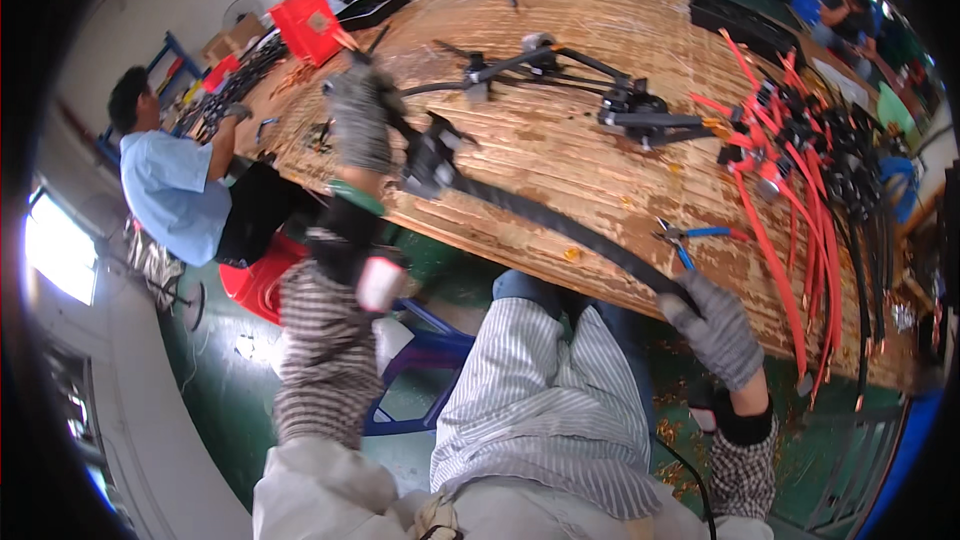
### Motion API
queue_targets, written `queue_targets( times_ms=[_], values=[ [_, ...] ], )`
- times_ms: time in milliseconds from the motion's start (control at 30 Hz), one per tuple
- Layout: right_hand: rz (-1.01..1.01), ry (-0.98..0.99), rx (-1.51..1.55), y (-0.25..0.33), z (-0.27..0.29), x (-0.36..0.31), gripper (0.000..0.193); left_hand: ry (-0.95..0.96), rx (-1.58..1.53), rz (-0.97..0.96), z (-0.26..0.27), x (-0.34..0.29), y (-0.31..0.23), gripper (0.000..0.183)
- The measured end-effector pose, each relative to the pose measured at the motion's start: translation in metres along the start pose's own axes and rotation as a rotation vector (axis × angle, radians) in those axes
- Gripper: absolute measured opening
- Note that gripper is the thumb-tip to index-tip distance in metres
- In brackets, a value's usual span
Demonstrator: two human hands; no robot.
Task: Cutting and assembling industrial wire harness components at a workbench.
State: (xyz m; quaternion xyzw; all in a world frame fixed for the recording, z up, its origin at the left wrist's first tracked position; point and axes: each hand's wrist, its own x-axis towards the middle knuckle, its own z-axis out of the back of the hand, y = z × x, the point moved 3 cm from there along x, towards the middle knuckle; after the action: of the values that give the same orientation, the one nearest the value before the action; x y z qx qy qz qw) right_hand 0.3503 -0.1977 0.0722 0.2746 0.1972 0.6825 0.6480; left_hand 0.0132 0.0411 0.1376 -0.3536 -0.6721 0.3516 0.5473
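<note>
A thick black cable (565, 225) stretches across the table's near edge. At its left part is a black clamp-like fitting (430, 160), partly blurred. My right hand (715, 330), in a grey knit glove, is closed around the cable's right end. Beside the fitting is my left hand (360, 120), gloved too and smeared by motion; its fingers cannot be made out clearly. Black cable pieces pass close to that hand. Pliers with blue and red handles (705, 233) lie on the table just above my right hand.
Farther back on the wooden table (560, 20) lie black cable assemblies (645, 120). Red and black cables (800, 200) pile up at the right, before a black tray (745, 25). A red bin (305, 25) stands at the far left. A co-worker (180, 170) sits left; others work farther off.
</note>
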Motion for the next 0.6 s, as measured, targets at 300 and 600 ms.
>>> queue_targets(
  times_ms=[300,600],
  values=[
    [-0.168,-0.011,-0.084,-0.023,0.003,0.01,0.029,-0.148,-0.522,0.323,0.002,-0.025,0.116,0.025],
    [-0.301,0.012,0.027,-0.036,0.008,0.019,0.031,0.151,-0.729,0.35,0.022,-0.003,0.112,0.022]
  ],
)
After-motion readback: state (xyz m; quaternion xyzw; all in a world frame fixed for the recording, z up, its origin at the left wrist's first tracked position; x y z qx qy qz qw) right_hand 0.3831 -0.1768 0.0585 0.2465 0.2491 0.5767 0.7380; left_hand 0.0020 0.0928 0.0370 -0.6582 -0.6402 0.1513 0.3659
